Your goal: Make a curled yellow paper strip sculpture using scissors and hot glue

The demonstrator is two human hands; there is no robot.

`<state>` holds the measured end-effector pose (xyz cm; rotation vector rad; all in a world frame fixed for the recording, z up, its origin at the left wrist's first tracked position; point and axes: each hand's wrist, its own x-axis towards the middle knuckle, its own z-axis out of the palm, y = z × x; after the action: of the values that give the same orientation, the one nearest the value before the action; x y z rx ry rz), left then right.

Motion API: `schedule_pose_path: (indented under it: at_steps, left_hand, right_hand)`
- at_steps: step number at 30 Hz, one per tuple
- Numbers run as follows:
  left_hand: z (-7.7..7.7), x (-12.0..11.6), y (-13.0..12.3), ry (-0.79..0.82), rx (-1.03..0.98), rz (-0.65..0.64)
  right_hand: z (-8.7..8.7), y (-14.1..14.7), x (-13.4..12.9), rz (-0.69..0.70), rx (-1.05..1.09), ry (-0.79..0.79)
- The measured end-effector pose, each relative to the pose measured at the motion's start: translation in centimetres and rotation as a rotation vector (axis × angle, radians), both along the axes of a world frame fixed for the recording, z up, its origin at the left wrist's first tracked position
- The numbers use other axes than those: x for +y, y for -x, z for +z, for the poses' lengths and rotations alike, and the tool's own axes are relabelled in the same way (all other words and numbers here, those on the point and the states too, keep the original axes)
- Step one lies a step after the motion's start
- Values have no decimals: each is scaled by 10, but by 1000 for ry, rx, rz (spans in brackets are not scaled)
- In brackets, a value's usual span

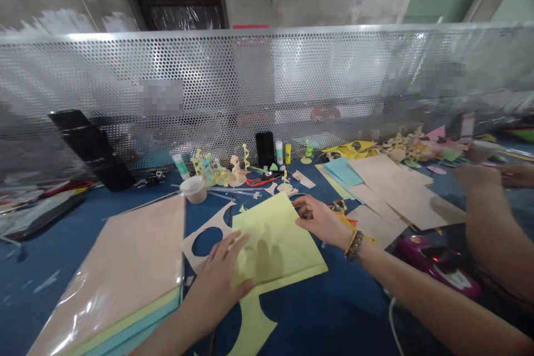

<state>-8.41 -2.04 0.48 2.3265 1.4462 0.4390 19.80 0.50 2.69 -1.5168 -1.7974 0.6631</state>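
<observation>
Our yellow paper sheet (275, 239) lies on the blue work surface (50, 300), right in front of us and slightly askew. Our left hand (217, 283) rests open on its lower left part, fingers spread and not gripping. Our right hand (321, 222) sits at the sheet's right edge with the fingers slightly curled. We cannot tell whether the thumb closes under that edge. The two hands stay well apart, with the sheet between them. A beaded bracelet (354, 245) circles our right wrist.

A beige cut-out template (200, 253) with a round hole touches the sheet's left side, and a yellow cut-out piece (250, 328) lies just below it. To the left is a stack of peach and coloured sheets (112, 272) under glossy plastic. Farther ahead stand small paper models (217, 172), a paper cup (193, 189), an orange-red utility knife (262, 179), a black phone (265, 149) and a glue stick (279, 152). Loose peach sheets (396, 189) and a pale blue sheet (342, 171) spread to the right, near a glossy magenta object (438, 264). At the far right, another person's forearm (492, 228) reaches in. A perforated metal screen (267, 89) runs along the far side of the surface.
</observation>
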Motion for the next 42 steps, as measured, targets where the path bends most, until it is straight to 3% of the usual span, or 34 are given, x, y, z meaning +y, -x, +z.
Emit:
schedule_pose_path:
  at_steps: [2, 4, 6, 8, 9, 11, 14, 18, 23, 27, 32, 35, 42]
  left_hand:
    - [-4, 13, 5, -34, -175, 125]
    - [0, 25, 8, 35, -416, 238]
    - [11, 33, 6, 284, -688, 274]
    - [25, 34, 0, 581, -891, 216]
    - [31, 34, -4, 707, -937, 183]
    - [40, 33, -14, 796, -962, 161]
    - [43, 36, -30, 778, -1026, 180]
    - [40, 45, -46, 712, -1205, 289]
    - [27, 36, -66, 775, -1333, 343]
    - [12, 17, -78, 785, -1355, 327]
    - [3, 4, -81, 677, -1197, 263]
    - [5, 1, -81, 640, -1181, 305]
    - [10, 1, -80, 685, -1194, 358]
  right_hand:
    - [18, -1, -2, 57, 90, -80]
    - [37, -6, -1, 112, 170, -145]
    - [54, -13, 3, 135, 252, -196]
    - [64, -20, 10, 123, 334, -239]
    - [67, -23, 14, 104, 375, -258]
    - [69, -28, 21, 45, 447, -293]
    - [63, -33, 26, -129, 537, -378]
    - [41, -22, 13, -346, 628, -469]
    - [5, 13, -13, -189, 652, -188]
    - [-9, 33, -23, -45, 657, 25]
    - [-13, 41, -32, 0, 693, 109]
    - [-9, 35, -31, -23, 716, 114]
    - [7, -10, -15, -272, 733, 0]
